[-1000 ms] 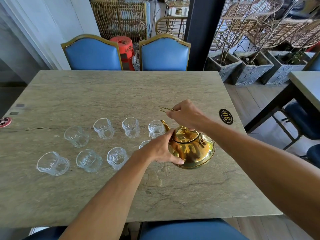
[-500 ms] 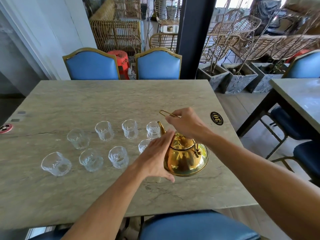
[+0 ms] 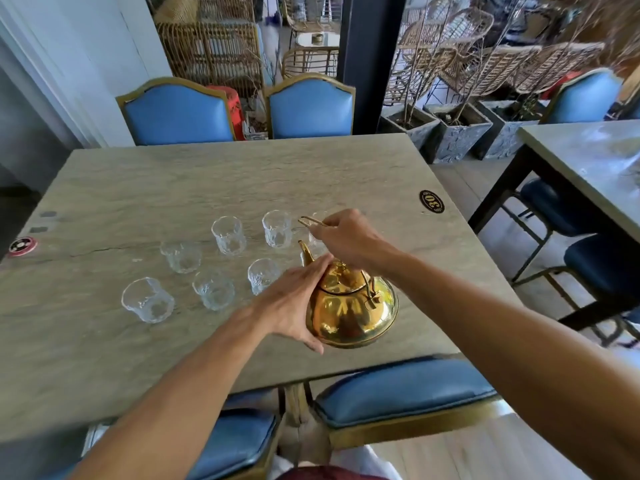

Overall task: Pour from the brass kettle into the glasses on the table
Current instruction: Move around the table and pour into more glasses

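Brass kettle (image 3: 351, 308) tilted above the counter (image 3: 138, 188), spout toward the glasses (image 3: 228, 235) at left; right hand (image 3: 346, 239) grips its wire handle (image 3: 311, 221), left hand (image 3: 294, 303) spread flat against its body.

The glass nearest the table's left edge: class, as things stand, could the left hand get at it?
Probably yes. That glass stands alone with bare table around it. But the left hand lies flat against the kettle, which the right hand holds by its handle, so it must let go first.
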### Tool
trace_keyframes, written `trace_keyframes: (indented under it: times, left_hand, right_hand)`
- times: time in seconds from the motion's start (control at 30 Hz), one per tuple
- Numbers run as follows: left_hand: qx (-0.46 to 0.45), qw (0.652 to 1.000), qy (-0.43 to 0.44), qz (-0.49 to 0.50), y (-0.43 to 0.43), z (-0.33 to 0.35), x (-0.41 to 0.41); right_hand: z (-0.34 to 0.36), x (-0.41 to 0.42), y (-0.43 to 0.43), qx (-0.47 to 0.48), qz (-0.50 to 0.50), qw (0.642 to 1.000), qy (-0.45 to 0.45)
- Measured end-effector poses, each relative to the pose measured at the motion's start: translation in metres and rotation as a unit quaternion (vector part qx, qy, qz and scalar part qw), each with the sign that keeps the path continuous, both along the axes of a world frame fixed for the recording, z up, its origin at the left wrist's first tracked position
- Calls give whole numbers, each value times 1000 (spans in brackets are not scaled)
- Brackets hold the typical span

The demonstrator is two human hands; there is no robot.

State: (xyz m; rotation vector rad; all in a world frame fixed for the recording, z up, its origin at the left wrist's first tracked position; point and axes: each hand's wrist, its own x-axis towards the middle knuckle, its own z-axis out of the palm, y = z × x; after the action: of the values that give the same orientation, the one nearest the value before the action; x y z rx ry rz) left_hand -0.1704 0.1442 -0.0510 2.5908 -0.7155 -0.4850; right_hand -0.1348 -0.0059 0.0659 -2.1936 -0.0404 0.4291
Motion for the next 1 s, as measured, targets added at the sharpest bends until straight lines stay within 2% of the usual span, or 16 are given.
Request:
trace_keyframes:
  times: [0.17, 0.3, 0.43, 0.57, 0.8, 1.0]
  left_hand:
    - [18, 1000, 14, -7, 33, -3, -7]
    - [-4, 999, 34, -19, 54, -10, -11]
    - [-89, 992, 90, -15, 67, -21, -16]
    - [-185, 975, 119, 33, 67, -32, -25]
    - [-239, 967, 89, 21, 60, -38, -30]
    - [-287, 951, 98, 52, 59, -41, -30]
  right_hand:
    - [-3, -10, 33, 3, -25, 1000, 13]
    - [-9, -16, 53, 10, -10, 1000, 8]
    - [-22, -18, 67, -11, 0, 1000, 3]
    - [-28, -16, 78, -50, 5, 998, 22]
    - [-31, -12, 89, -70, -2, 997, 44]
    - [-26, -8, 101, -110, 12, 993, 32]
